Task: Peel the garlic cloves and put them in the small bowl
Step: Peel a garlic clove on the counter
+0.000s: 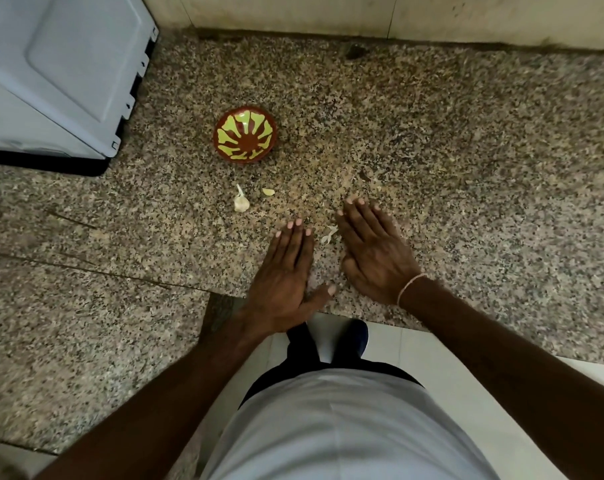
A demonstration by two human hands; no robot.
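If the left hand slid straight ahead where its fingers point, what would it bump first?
Probably nothing: the left hand points past the garlic clove and the bowl, over bare counter toward the wall.

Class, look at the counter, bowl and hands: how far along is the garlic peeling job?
Done: nothing reaches the small bowl, which looks empty. A small clove lies in front of it; whether it is peeled I cannot tell. A scrap of skin lies between the hands. In hand: nothing; left hand and right hand lie flat and open. Left: the partial garlic bulb needs peeling, then bowling.
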